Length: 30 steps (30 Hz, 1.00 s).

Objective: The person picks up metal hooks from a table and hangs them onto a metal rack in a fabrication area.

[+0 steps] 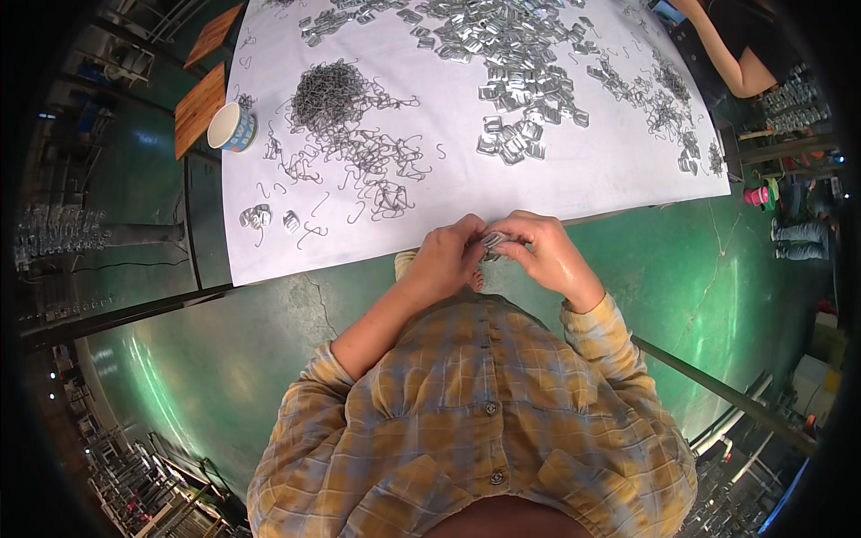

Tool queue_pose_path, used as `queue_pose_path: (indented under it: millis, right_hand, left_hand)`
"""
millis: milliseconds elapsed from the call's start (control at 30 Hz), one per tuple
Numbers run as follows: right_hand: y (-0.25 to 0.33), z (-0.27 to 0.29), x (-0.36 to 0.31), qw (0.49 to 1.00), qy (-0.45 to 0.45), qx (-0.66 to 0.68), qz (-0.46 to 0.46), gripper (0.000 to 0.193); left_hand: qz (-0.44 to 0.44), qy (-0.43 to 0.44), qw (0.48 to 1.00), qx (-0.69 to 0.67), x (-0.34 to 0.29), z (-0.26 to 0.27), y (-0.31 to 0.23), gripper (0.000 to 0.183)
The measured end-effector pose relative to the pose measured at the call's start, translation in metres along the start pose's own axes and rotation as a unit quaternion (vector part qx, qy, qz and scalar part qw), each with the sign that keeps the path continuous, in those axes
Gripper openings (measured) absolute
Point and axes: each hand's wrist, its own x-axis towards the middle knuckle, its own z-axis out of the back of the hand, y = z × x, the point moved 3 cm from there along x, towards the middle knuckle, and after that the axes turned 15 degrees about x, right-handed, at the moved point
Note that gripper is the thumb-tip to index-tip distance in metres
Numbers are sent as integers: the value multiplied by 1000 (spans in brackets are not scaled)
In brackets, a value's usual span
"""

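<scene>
At the near edge of the white-covered table, my two hands meet in front of my body. The thumb and fingers of my right hand [543, 254] pinch a small silvery metal clip [492, 240]. My left hand [446, 255] is closed too, its fingertips against the clip's left side; what they grip there is hidden. Left of my hands, a dense heap of thin wire hooks [328, 94] spreads into loose hooks [381, 161]. Beyond my hands lies a large pile of similar metal clips [525, 85]. Several clips [256, 216] sit near the table's left corner.
A white and blue paper tub [231, 127] stands at the table's left edge, beside wooden boards [199, 109]. More hooks and clips [668, 117] lie on the right side. Another person's arm [722, 49] reaches in at the far right. Below is a green floor [269, 350].
</scene>
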Motion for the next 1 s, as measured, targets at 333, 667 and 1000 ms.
queue_pose_path:
  millis: [333,667,1000]
  right_hand:
    - [7,4,-3,998,32,-40,32,12]
    - [4,-1,-23,995,20,-95,37,11]
    - [-2,-3,-35,999,-2,-41,26,14]
  left_hand:
    - [-23,47,998,25,-4,4,-4,8]
    - [-35,-305,884,353,40,43,84,19]
    - [-2,-252,904,346,93,85,102,9]
